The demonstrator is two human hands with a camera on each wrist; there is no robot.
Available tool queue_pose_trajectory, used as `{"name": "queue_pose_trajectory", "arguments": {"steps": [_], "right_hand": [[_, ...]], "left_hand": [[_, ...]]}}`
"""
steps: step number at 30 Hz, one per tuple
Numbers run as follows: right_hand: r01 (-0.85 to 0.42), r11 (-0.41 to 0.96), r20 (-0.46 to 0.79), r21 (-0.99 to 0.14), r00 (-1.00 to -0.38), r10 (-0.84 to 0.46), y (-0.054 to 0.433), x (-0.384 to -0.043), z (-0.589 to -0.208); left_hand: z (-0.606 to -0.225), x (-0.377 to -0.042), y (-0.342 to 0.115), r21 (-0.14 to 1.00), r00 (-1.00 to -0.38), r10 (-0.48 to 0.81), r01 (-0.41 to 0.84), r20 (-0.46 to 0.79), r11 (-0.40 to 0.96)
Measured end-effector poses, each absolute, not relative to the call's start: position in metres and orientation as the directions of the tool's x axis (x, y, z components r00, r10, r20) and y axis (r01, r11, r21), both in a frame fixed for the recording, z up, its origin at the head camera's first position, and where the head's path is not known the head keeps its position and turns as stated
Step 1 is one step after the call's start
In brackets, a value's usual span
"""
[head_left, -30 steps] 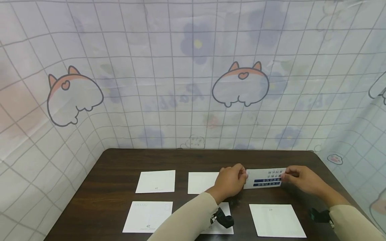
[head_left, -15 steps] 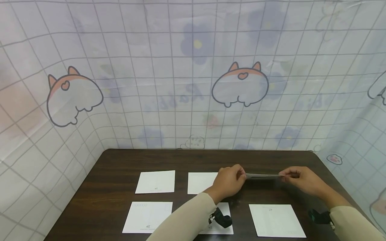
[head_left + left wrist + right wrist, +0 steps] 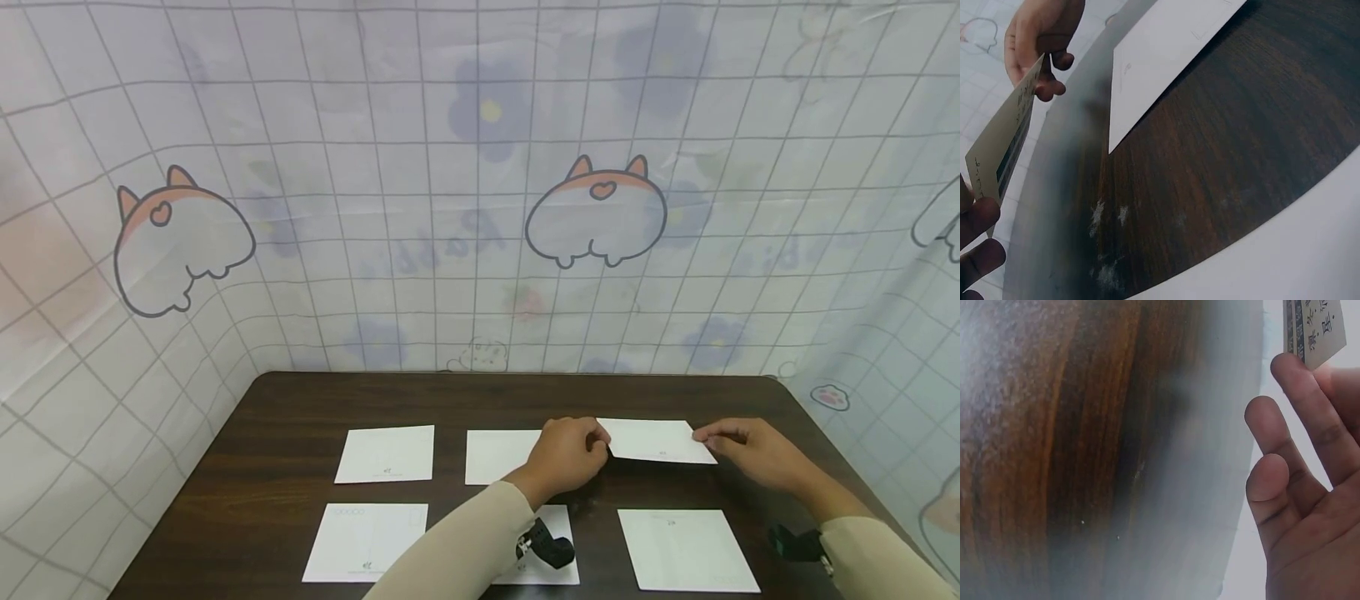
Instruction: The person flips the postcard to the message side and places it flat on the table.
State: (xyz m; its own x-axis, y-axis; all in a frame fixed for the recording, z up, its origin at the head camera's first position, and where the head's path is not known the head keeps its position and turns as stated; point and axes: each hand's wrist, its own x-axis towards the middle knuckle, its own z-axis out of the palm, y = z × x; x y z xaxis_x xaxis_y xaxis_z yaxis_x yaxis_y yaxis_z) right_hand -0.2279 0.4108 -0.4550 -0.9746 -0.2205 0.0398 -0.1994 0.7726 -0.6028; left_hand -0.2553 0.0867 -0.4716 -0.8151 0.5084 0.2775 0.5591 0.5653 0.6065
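Note:
A postcard (image 3: 656,439) is held between both hands above the far right part of the table. Its white side, bearing a small dark mark, faces up in the head view. Both wrist views show the underside, with dark characters and a dark band on the card (image 3: 1010,134). My left hand (image 3: 568,457) pinches the left end between thumb and fingers. At the right end, my right hand (image 3: 757,454) pinches it by the edge. In the right wrist view the other fingers of the right hand (image 3: 1316,500) are spread apart below the card.
White postcards lie on the dark wooden table (image 3: 247,500): one far left (image 3: 386,454), one near left (image 3: 363,542) and one near right (image 3: 688,550). My left arm partly covers two more, a far middle card (image 3: 495,454) and a near middle card (image 3: 551,575). A patterned curtain (image 3: 480,208) surrounds the table.
The postcard has turned over between my hands: its printed side faced me, then it was edge-on, and now the white side shows. Both hands stay almost in place.

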Motion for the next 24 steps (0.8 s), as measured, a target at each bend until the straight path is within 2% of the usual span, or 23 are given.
{"name": "queue_pose_trajectory", "arguments": {"steps": [14, 24], "right_hand": [[-0.206, 0.751, 0.009, -0.627, -0.966, -0.258, 0.413, -0.229, -0.466], [-0.23, 0.784, 0.016, -0.577, -0.962, -0.271, 0.413, -0.227, -0.468]], "left_hand": [[-0.474, -0.253, 0.088, 0.584, -0.809, 0.536, 0.563, 0.243, 0.585], [-0.487, -0.254, 0.092, 0.466, -0.785, 0.564, 0.612, 0.257, 0.639]]}}
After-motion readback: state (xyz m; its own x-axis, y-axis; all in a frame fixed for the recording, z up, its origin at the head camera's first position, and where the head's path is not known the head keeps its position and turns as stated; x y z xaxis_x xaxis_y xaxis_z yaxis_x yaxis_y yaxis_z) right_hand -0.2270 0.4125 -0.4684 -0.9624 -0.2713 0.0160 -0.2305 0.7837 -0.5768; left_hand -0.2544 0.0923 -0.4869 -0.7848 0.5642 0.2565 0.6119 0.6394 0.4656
